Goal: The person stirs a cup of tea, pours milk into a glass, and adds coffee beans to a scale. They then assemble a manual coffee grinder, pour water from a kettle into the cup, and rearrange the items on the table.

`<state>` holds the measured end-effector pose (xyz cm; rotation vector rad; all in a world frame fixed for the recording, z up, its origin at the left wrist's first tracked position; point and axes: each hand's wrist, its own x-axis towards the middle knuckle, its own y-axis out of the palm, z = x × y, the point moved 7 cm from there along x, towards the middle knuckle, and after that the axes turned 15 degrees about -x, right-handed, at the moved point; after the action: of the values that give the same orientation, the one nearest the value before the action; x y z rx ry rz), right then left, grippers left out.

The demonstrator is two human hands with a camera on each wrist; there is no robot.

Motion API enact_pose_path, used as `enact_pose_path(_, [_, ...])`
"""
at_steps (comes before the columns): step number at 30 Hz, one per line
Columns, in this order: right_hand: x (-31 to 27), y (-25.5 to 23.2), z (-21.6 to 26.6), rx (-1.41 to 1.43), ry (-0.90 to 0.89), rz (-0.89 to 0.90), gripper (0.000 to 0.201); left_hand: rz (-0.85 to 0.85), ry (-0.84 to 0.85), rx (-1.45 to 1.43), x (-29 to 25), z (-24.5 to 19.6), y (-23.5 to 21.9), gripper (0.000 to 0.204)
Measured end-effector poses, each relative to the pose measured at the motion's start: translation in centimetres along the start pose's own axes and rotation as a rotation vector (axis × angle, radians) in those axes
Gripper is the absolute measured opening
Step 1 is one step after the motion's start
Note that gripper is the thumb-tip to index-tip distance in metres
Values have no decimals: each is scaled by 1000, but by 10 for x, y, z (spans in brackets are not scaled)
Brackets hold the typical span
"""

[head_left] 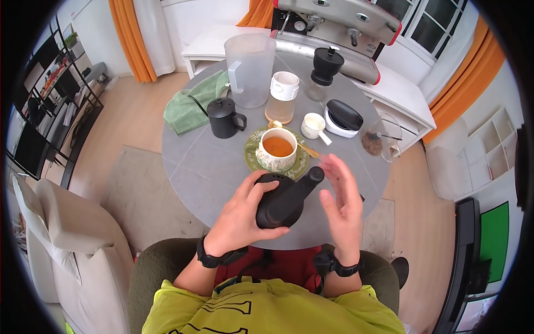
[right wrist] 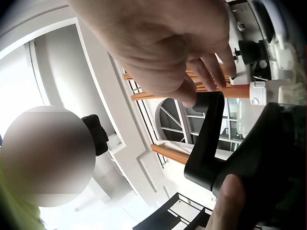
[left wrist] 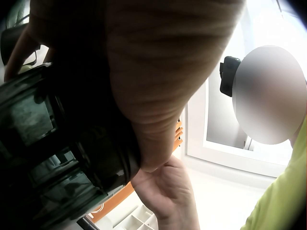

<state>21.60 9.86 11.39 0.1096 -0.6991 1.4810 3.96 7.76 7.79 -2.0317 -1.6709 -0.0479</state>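
A person in a yellow-green top is sitting at a round grey table (head_left: pixel 189 161), holding a black hand grinder (head_left: pixel 285 203) just below the centre of the frame. The left hand (head_left: pixel 236 211) is gripping it, coming in from the lower left, with the fingers curling round the far side of the body and the thumb pressing along the near side. The right hand (head_left: pixel 346 209) is hovering just right of the grinder, holding nothing, its fingers loosely extended and its thumb standing apart. The relation that seems to matter most is that between the crank arm (head_left: pixel 295 192) and this right hand: the arm is slanting from lower left to upper right, its knob (head_left: pixel 316 173) ending close to the right fingers and thumb, so the right hand is nearer the knob while the left is keeping to the body. The right-wrist view is showing the right thumb tip at the knob (right wrist: pixel 209 101), but whether they are touching I cannot tell. The grinder's body is facing the head camera mostly top-first, so its own long axis is hard to judge there. Just above it, a cup (head_left: pixel 276 160) of amber liquid is standing on a green saucer (head_left: pixel 251 161).
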Motion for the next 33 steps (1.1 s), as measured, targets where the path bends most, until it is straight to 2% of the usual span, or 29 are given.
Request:
enact_pose_path(6, [-4,-4,-13,-42,39,47,48,1,-4,5,-1,0,0,79])
enact_pose_path(12, [-3,2,2,1,21,2,41,3,3,-19,-1,2,2,79])
enact_pose_path(14, [-7,2,-4,12,59,20,40,-4,41,-13,-1,2,1,79])
enact_pose_path(18, [-6,-5,-16,5,93,34,45,3,9,-29,-1,4,1,79])
enact_pose_path(20, [-4,1,-4,52,-8,30,42,-5,27,-20,-1,5,1,79])
enact_pose_path(22, [-7,5,-5,52,24,64,41,-12,16,-29,-1,6,2,79])
enact_pose_path(24, [-10,0,-10,-10,51,25,41,-22,26,-26,-1,5,1,79])
enact_pose_path(25, [-11,-5,-18,-44,143,30,40,-26,16,-35,-2,6,1,79])
enact_pose_path(26, [-11,-5,-20,-42,156,45,40,-29,-3,-39,-2,8,1,79])
enact_pose_path(29, [-5,-6,-9,61,8,-71,38,2,-27,-21,-1,9,2,81])
enact_pose_path(33, [-11,5,-6,41,55,-2,41,-4,-49,-10,-2,9,1,81])
